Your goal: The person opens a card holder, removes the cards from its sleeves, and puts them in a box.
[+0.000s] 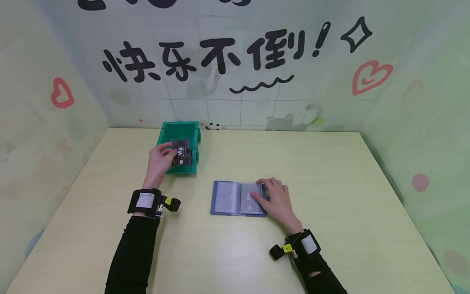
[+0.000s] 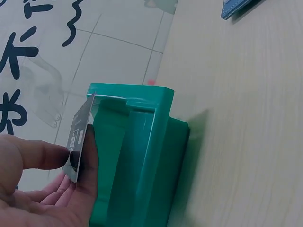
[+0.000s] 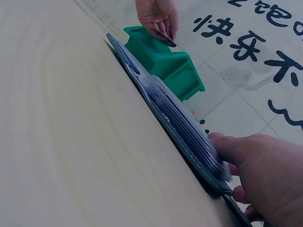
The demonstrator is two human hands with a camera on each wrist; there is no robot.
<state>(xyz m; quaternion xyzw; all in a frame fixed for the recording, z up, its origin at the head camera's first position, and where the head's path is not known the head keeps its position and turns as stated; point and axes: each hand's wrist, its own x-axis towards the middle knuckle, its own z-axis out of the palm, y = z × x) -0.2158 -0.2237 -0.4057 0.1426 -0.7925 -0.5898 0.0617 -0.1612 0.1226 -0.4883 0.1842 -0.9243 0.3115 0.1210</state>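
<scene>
Left hand point(image 1: 160, 159) grip: pinching a dark, flat rectangular VIP card point(image 1: 182, 152) at its 9 o'clock edge, over a green plastic bin point(image 1: 180, 130). Bin is at 10 o'clock from the open blue booklet-style card holder point(image 1: 235, 199) on the pale bench point(image 1: 330, 163). Right hand point(image 1: 278, 201) grips holder's 3 o'clock edge, thumb on clear sleeves point(image 3: 184, 123). Card likely light, stiff, slick; hold 1 edge. Sleeves probably floppy.

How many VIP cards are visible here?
2: one card in the left hand, at the green bin; another card sleeved on the right of the open blue holder. More may be hidden in either.
</scene>
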